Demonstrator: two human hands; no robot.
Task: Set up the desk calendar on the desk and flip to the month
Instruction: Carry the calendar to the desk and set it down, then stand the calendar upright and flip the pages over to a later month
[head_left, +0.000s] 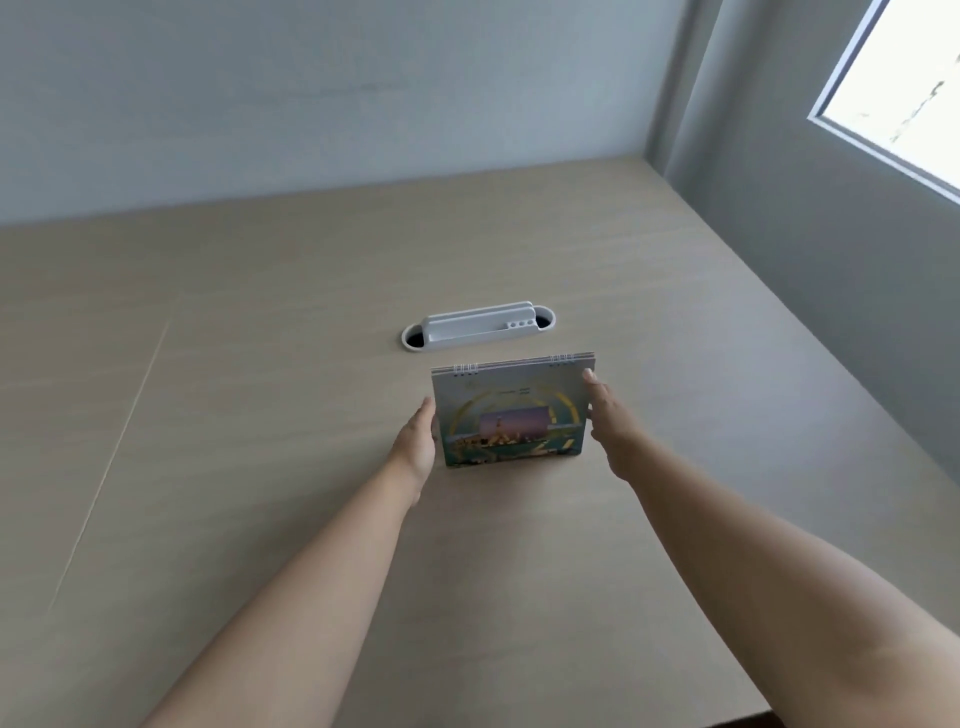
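The desk calendar (511, 413) stands upright on the wooden desk (260, 338), its spiral binding on top and a colourful cover with a city picture facing me. My left hand (418, 447) presses against its left edge, fingers hidden behind it. On the other side, my right hand (605, 421) holds the right edge, with fingertips near the top corner. Both arms reach forward from the bottom of the view.
A white cable grommet (478, 327) with a raised lid sits in the desk just behind the calendar. A grey wall runs along the back, and a window (904, 88) is at the right. The desk's front edge shows at the bottom right.
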